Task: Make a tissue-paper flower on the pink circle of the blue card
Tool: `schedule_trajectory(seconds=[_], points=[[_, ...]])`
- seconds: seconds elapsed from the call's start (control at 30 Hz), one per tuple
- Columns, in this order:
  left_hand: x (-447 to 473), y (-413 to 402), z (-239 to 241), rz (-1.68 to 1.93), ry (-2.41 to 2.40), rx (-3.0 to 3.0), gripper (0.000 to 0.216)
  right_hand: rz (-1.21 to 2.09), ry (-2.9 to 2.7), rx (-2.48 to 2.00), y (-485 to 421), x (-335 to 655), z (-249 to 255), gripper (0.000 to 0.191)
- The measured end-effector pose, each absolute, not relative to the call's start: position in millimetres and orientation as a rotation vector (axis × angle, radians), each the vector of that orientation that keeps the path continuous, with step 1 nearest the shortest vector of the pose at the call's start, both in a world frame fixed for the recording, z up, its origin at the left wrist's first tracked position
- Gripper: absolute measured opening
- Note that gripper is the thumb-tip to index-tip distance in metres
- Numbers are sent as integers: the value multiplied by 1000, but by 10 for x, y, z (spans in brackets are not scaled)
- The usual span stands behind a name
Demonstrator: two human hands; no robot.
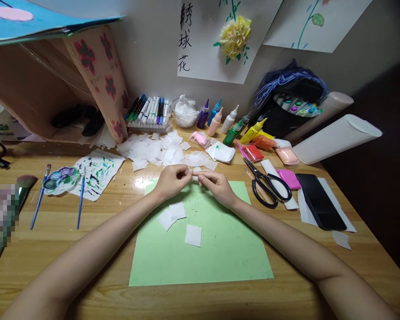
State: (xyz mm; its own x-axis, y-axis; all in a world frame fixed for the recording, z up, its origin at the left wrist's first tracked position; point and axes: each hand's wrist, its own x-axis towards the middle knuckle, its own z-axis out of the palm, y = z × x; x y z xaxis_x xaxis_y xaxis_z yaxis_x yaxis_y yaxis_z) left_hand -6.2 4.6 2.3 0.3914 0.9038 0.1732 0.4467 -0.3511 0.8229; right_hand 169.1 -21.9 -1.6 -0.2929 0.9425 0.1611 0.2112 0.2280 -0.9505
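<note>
My left hand (172, 179) and my right hand (216, 183) meet above the far edge of a light green paper sheet (220, 249) on the wooden desk. Both pinch a small piece of white tissue (194, 173) between their fingertips. Three small white tissue squares lie on the green sheet below my hands, two overlapping (172, 215) and one apart (194, 235). A heap of more white tissue squares (160, 151) lies just beyond my hands.
Black scissors (266, 183), a black phone (320, 201) and clay packets (253, 152) lie at the right. Paint bottles (231, 124), a marker rack (148, 113) and a bowl (186, 113) line the wall. Brushes (40, 198), a palette (62, 178) and stained paper sit left.
</note>
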Motion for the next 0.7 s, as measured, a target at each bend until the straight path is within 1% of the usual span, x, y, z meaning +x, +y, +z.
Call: schedule_trajectory(seconds=[0.13,0.27,0.43,0.7], points=[[-58,47,36,797,1150,1936,28,1177,-1636,-1107,-228,1681,0,27],[-54,42,54,796,1098,1951,27,1176,-1601,-1113,-222,1674,-19,22],[-62,33,66,760,976,2003,31,1163,-1544,-1127,-197,1673,-49,19],[-66,29,81,700,1000,2057,39,1230,-1512,-1097,-192,1689,-25,20]])
